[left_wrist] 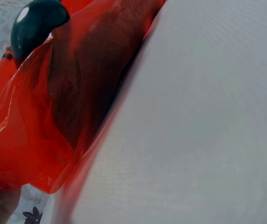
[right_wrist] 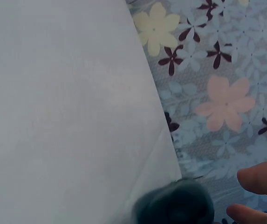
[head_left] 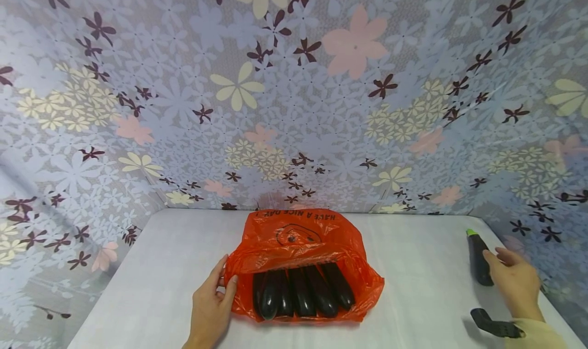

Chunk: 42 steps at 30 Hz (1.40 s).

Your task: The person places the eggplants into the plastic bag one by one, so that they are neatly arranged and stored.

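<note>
A red plastic bag (head_left: pixel 298 229) lies on the table with its mouth facing the near side. Several dark, glossy eggplants (head_left: pixel 300 293) lie side by side in it. At the bag's left edge my left hand (head_left: pixel 210 300) holds the plastic between thumb and fingers. In the left wrist view one eggplant (left_wrist: pixel 35 30) shows at the bag's mouth. Far to the right is a single eggplant (head_left: pixel 480 259) with a green stem end. My right hand (head_left: pixel 514 277) is right beside it, thumb overlapping it in the head view; in the right wrist view its fingertips (right_wrist: pixel 259 179) stand apart.
A white cloth covers the table (head_left: pixel 422 277). Flowered sheeting (head_left: pixel 294 109) rises behind it and along both sides. A black camera mount (head_left: pixel 496 326) sits at my right wrist. The table's right edge runs close to the right hand.
</note>
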Each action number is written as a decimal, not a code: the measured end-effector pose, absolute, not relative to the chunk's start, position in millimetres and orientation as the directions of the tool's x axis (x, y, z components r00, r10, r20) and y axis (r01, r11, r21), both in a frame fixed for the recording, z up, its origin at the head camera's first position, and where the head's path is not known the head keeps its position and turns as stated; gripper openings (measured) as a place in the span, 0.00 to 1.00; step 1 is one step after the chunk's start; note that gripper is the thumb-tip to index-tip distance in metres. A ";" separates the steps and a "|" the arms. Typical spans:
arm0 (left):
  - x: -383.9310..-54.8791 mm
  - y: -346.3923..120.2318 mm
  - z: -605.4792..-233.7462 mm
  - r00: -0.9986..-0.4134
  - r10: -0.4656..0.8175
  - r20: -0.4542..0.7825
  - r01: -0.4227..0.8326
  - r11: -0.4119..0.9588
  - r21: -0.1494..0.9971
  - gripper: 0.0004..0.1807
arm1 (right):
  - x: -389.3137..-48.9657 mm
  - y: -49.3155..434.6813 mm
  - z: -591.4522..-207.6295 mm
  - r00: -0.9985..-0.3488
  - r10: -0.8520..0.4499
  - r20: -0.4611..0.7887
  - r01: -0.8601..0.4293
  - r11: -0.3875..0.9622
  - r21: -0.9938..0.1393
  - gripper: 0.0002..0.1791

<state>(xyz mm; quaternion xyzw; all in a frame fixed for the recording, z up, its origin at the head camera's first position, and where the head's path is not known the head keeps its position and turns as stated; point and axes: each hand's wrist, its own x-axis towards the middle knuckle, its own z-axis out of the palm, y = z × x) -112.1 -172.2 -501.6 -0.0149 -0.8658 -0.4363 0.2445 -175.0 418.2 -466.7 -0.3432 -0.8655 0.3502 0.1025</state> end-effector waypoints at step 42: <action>-113.3 -172.6 -504.0 -0.886 -0.198 0.419 0.214 0.628 0.748 0.29 | -175.0 437.8 -477.5 -0.724 0.639 -0.262 0.637 0.473 -0.608 0.37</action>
